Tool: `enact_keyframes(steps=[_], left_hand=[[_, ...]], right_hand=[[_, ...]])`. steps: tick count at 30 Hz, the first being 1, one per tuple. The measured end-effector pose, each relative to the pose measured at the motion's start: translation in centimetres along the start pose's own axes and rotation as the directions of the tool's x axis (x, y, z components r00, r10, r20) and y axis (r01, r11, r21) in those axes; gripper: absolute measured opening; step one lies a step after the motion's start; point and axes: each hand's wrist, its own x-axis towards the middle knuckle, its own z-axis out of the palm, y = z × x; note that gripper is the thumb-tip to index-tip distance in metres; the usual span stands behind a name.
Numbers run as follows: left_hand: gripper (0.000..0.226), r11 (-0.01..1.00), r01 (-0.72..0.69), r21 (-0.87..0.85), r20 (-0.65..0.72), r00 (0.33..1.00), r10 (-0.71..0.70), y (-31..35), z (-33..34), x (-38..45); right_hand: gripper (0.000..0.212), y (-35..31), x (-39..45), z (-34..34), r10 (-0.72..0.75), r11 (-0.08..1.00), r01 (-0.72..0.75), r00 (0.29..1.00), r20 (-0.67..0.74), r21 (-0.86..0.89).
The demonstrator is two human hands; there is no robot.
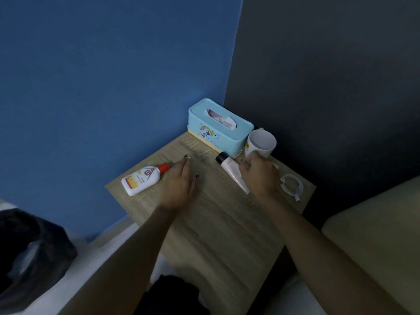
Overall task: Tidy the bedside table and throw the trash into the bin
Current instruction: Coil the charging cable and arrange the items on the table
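Head view looks down on a wooden bedside table [218, 223] pushed into the corner where a blue wall meets a dark one. The right hand [259, 176] has its fingers curled round the side or handle of a white mug [261, 143], which leans toward the viewer so its open mouth shows; I judge it is being lifted or shifted toward the far right corner, so that the middle of the table is freed. The left hand [181, 180] lies flat with straight, relaxed fingers, holding nothing, its fingertips just beside the red cap of a white lotion bottle [142, 179] that lies on its side near the left edge; the reach suggests that bottle is the next thing to be stood up or moved. A blue tissue box [218, 126] sits against the far corner, out of the way, which looks like its proper place. A white tube with a black cap [229, 169] lies slantwise between the two hands, partly under the right one, and a coiled white cable [293, 185] rests near the right edge, just beside the right wrist. At the near left, well apart from the table, a dark bag lines what seems to be the bin [29, 253]. I can pick out no plain trash on the tabletop, so sorting appears to be the step in hand.
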Motion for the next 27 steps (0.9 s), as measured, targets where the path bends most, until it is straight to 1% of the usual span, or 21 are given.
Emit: enact_keyframes(steps=[2,3,4,6,7,8,10,12,14,17,19,21,23,25,27], left_hand=[[0.059,0.997,0.005,0.074,-0.043,0.999,-0.002,-2.1,-1.9,0.6],[0.061,0.994,0.031,0.102,-0.044,0.999,-0.027,-3.1,-2.8,0.8],[0.064,0.989,0.065,0.13,-0.03,0.998,-0.061,-4.1,-3.5,0.9],[0.072,0.97,0.12,0.21,0.03,0.991,-0.13,-6.2,-4.6,0.7],[0.078,0.955,0.142,0.26,0.065,0.984,-0.164,-7.2,-5.0,0.5],[0.084,0.942,0.167,0.292,0.089,0.976,-0.2,-8.2,-5.2,0.3],[0.092,0.931,0.231,0.282,0.097,0.959,-0.267,-9.9,-5.7,-0.2],[0.089,0.927,0.273,0.259,0.119,0.943,-0.311,-10.9,-6.0,-0.5],[0.082,0.93,0.253,0.266,0.125,0.948,-0.293,-11.3,-6.1,-0.6],[0.076,0.947,0.202,0.252,0.119,0.964,-0.237,-11.3,-6.0,-0.6],[0.075,0.953,0.193,0.233,0.114,0.968,-0.224,-11.3,-5.7,-0.5],[0.074,0.964,0.198,0.176,0.099,0.971,-0.217,-11.2,-5.6,-0.5],[0.073,0.979,0.198,0.041,0.055,0.978,-0.2,-10.7,-5.7,-0.4],[0.07,0.977,0.182,-0.108,-0.019,0.982,-0.185,-9.7,-5.6,-0.5],[0.066,0.96,0.191,-0.207,-0.105,0.971,-0.216,-8.3,-5.6,-0.5]], right_hand=[[0.023,-1.5,0.5,0.1,-0.03,0.999,0.027,0.997,0.064,0.035],[0.025,-2.1,0.8,0.4,-0.02,1.0,0.017,0.993,0.118,0.023],[0.03,-2.5,1.2,0.8,0.01,1.0,-0.009,0.981,0.191,-0.008],[0.047,-3.1,1.6,1.6,0.086,0.994,-0.055,0.937,0.339,-0.098],[0.055,-3.2,1.6,1.9,0.116,0.987,-0.065,0.919,0.376,-0.146],[0.06,-3.2,1.6,2.3,0.139,0.98,-0.068,0.908,0.395,-0.188],[0.063,-2.9,1.5,3.0,0.166,0.971,-0.075,0.896,0.412,-0.228],[0.064,-2.6,1.5,3.5,0.195,0.974,-0.128,0.895,0.401,-0.189],[0.063,-2.3,1.7,3.7,0.221,0.975,-0.191,0.892,0.395,-0.115],[0.065,-2.2,2.2,3.3,0.204,0.979,-0.187,0.87,0.449,-0.083],[0.068,-2.4,2.5,2.6,0.183,0.983,-0.157,0.856,0.483,-0.094],[0.067,-2.7,2.7,2.0,0.159,0.987,-0.121,0.84,0.519,-0.106],[0.063,-3.1,3.1,1.3,0.123,0.99,-0.066,0.833,0.54,-0.123],[0.055,-3.8,3.6,0.4,0.073,0.988,0.012,0.839,0.539,-0.153],[0.044,-4.7,4.2,-0.6,0.018,0.986,0.072,0.853,0.522,-0.153]])
